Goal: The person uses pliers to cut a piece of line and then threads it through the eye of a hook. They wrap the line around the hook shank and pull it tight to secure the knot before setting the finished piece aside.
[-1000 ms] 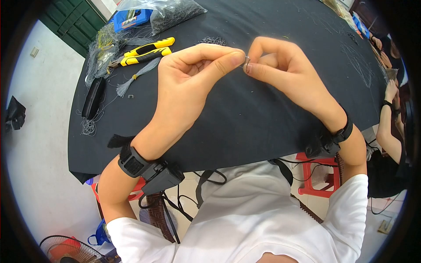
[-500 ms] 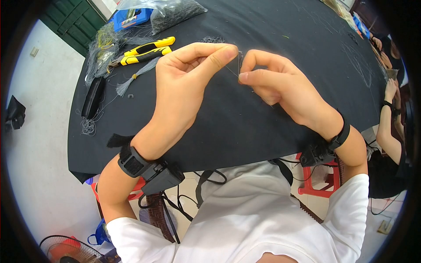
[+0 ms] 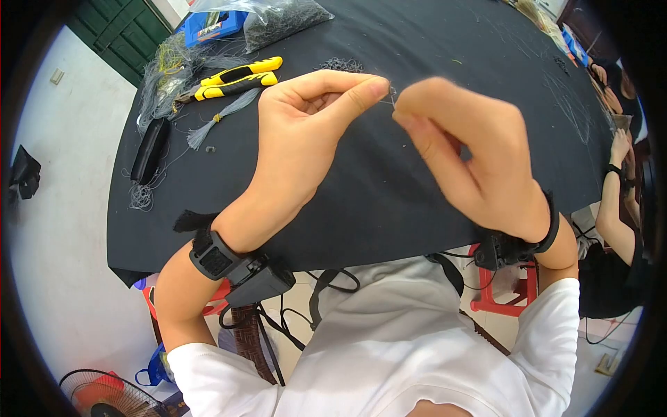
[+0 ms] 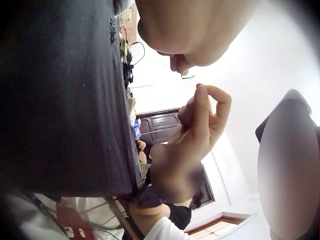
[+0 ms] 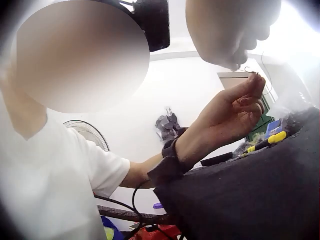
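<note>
Over the table, my left hand (image 3: 299, 132) pinches a small fish hook (image 5: 247, 69) between thumb and forefinger. Its curved bend sticks out past the fingertips in the right wrist view. A thin, pale fishing line (image 3: 394, 101) runs from there to my right hand (image 3: 479, 146), whose thumb and forefinger pinch it a short way to the right. From the left wrist, the right hand (image 4: 205, 117) shows with its fingers bent and fingertips close to the hook. Much of the line is too fine to follow.
On the dark-clothed table (image 3: 361, 215) lie yellow-black pliers (image 3: 240, 78), a tied line bundle (image 3: 219, 119), a black case (image 3: 150, 151) and tangled line (image 3: 167, 76). Behind are a blue box (image 3: 214, 29) and a plastic bag of dark pieces (image 3: 288, 24). Another person's arm (image 3: 615, 187) is at right.
The right hand first met the left at the hook, then dropped a little away with the line stretched between. Now it has turned over, back of the hand upward. The left hand stays nearly still.
</note>
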Available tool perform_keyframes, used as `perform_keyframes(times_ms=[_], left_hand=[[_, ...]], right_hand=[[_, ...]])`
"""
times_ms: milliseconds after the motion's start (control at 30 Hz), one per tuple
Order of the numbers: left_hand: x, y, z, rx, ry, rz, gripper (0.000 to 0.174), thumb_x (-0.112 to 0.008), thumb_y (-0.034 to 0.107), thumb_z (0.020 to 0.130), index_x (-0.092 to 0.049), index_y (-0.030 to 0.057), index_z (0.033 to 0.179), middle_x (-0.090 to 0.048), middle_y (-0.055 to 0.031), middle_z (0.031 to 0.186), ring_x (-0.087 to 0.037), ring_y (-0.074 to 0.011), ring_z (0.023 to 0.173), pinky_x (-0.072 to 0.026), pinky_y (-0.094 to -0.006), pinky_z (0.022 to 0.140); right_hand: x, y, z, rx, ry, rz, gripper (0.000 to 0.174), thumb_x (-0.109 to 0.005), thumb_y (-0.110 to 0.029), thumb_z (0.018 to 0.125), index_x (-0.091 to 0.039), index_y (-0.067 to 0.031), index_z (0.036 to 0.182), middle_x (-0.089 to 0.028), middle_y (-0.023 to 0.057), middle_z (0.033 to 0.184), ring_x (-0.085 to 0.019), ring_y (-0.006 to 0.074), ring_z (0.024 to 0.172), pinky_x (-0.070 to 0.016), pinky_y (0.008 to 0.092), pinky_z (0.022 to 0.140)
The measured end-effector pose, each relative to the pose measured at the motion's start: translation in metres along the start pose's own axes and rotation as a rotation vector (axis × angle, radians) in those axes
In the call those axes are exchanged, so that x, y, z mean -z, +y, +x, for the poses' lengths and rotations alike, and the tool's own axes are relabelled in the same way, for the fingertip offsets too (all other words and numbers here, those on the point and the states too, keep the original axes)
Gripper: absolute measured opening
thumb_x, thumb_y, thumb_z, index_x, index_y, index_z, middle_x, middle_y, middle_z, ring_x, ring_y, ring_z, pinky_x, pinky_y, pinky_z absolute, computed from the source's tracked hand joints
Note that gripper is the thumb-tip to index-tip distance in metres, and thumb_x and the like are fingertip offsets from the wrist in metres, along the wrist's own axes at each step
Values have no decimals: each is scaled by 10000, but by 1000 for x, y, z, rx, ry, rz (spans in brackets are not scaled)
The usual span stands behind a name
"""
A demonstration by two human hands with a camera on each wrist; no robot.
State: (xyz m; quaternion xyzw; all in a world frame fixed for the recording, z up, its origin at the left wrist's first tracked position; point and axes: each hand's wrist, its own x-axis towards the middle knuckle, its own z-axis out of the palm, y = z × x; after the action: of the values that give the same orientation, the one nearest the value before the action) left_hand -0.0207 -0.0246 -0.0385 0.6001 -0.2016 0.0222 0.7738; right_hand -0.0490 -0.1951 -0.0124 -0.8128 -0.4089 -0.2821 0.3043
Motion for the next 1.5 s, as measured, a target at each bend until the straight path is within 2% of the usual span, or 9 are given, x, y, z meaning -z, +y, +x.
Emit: perform_keyframes(times_ms=[167, 467, 667, 867, 967, 1033, 1200, 1333, 1500], left_hand=[[-1, -2, 0, -6, 4, 63, 113, -661, 49, 771, -665, -18, 862, -635, -29, 756, -531, -14, 635, -391, -128, 557], [0, 0, 1, -58, 49, 94, 112, -664, 49, 769, -663, -17, 860, -633, -21, 753, -527, -12, 631, -389, -127, 555], [0, 9, 0, -66, 83, 109, 114, -665, 42, 767, -660, -16, 864, -630, -20, 749, -523, -12, 625, -381, -126, 549], [-1, 5, 0, -92, 52, 80, 104, -662, 30, 766, -663, -19, 857, -626, -20, 739, -505, -10, 611, -365, -130, 536], [-3, 1, 0, -97, -1, 50, 104, -660, 22, 766, -661, -26, 857, -626, -28, 744, -508, -16, 619, -374, -137, 543], [-3, 0, 0, -90, -29, 81, 102, -656, 15, 767, -660, -30, 858, -630, -37, 753, -524, -25, 636, -394, -142, 558], [-5, 2, -2, -61, -127, 77, 94, -651, -3, 764, -656, -38, 851, -641, -68, 775, -570, -60, 691, -442, -161, 618], [-2, 6, -2, -7, -221, 114, 85, -629, 6, 778, -645, -38, 849, -633, -80, 853, -577, -107, 783, -446, -210, 724], [-4, 9, -4, -11, -257, 125, 84, -629, -12, 771, -643, -41, 849, -630, -86, 857, -580, -115, 783, -457, -209, 719]], right_hand=[[14, 7, 12, -47, -37, -64, 46, -520, 10, 819, -544, 26, 854, -485, 33, 642, -390, 59, 498, -319, 188, 462], [19, 3, 9, -59, -110, 28, 22, -527, 23, 778, -534, 14, 797, -426, 2, 578, -357, 39, 472, -265, 184, 431], [18, 8, 6, 10, -141, 23, 26, -537, 31, 744, -547, 9, 734, -455, 41, 540, -411, 96, 400, -293, 219, 391], [16, 2, 13, 180, -120, -135, 50, -580, 30, 711, -573, 12, 757, -558, 96, 620, -515, 187, 460, -380, 250, 433], [18, 6, 14, 234, 3, -176, 93, -593, 37, 708, -589, 12, 798, -595, 108, 689, -553, 215, 517, -417, 258, 470], [20, 13, 15, 271, 33, -192, 98, -588, 44, 724, -590, 21, 820, -599, 107, 713, -549, 196, 524, -417, 242, 475], [21, 12, 13, 88, -4, -125, 96, -568, 36, 785, -580, 32, 880, -572, 70, 715, -487, 80, 531, -385, 175, 483], [19, 14, 13, 115, 9, -100, 99, -560, 33, 792, -577, 27, 889, -554, 53, 703, -463, 73, 519, -372, 172, 472], [18, 15, 13, 122, 14, -93, 98, -557, 36, 790, -577, 27, 885, -550, 55, 704, -443, 68, 502, -355, 179, 455]])
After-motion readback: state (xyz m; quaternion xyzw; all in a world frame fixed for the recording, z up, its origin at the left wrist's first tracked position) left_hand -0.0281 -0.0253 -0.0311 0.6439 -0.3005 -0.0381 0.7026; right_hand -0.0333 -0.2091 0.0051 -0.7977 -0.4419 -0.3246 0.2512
